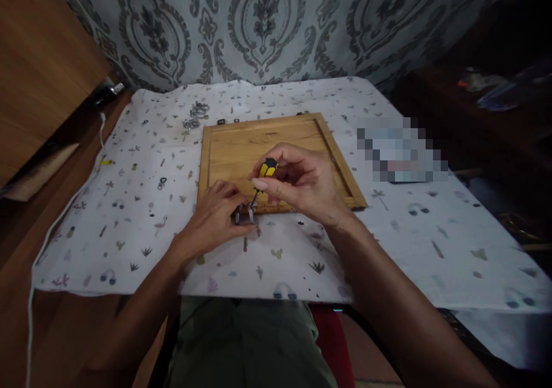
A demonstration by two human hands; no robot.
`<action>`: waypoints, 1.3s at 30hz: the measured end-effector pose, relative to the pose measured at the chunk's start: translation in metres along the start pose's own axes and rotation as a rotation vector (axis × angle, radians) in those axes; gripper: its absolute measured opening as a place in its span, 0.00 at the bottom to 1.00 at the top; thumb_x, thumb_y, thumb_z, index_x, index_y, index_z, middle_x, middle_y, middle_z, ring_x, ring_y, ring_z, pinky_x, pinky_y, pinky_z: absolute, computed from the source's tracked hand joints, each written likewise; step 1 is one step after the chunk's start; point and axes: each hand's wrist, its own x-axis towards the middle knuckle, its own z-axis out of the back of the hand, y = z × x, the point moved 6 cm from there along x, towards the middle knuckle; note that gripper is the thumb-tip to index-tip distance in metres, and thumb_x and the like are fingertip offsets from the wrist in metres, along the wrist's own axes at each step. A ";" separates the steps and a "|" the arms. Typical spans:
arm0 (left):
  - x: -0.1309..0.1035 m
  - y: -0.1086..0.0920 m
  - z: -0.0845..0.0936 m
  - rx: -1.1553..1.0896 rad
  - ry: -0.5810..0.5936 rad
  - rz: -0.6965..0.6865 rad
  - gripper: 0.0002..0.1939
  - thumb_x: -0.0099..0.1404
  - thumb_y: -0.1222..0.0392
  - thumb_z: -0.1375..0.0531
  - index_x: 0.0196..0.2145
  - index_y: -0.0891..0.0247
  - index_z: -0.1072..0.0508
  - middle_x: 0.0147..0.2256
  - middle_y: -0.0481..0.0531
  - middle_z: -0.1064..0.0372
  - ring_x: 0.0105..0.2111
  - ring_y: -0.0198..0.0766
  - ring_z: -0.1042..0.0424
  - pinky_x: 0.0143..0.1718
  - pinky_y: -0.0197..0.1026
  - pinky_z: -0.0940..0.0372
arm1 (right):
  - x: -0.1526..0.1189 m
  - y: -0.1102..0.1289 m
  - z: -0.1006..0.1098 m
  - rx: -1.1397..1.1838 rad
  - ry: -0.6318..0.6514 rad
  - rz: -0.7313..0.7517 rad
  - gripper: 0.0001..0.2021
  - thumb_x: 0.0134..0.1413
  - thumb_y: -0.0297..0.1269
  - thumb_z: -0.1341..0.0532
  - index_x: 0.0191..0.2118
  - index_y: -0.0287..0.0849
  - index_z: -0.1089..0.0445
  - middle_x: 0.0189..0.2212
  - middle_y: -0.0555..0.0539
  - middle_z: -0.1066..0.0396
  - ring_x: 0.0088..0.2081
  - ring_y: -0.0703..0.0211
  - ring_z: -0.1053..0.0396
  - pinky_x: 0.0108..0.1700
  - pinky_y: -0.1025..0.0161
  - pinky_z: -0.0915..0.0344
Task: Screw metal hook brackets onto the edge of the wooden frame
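A small screwdriver point(269, 168) with a yellow and black handle is pinched between the thumb and fingers of my right hand point(308, 184). Its thin shaft slants down and to the left, and the tip meets a small shiny metal clamp-like piece point(251, 214). My left hand point(211, 215) grips that piece between thumb and fingers, which hide part of it. Both hands are over the near edge of a framed wooden board point(263, 138) lying on the table. Exactly how the tip sits on the metal is too small to tell.
Several looped metal pieces point(196, 115) lie at the back left on the patterned tablecloth point(142, 215). A pixelated object point(401, 152) rests to the right. A white cable point(56, 221) runs down the left side, beside wooden furniture point(47, 60). A patterned curtain point(267, 26) hangs behind.
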 end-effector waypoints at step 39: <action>-0.002 -0.002 0.002 0.000 -0.057 -0.042 0.16 0.65 0.46 0.28 0.42 0.59 0.22 0.46 0.54 0.28 0.49 0.51 0.32 0.51 0.55 0.32 | 0.001 -0.008 0.004 -0.043 -0.087 0.022 0.19 0.51 0.51 0.23 0.34 0.43 0.29 0.24 0.55 0.32 0.21 0.68 0.38 0.21 0.68 0.37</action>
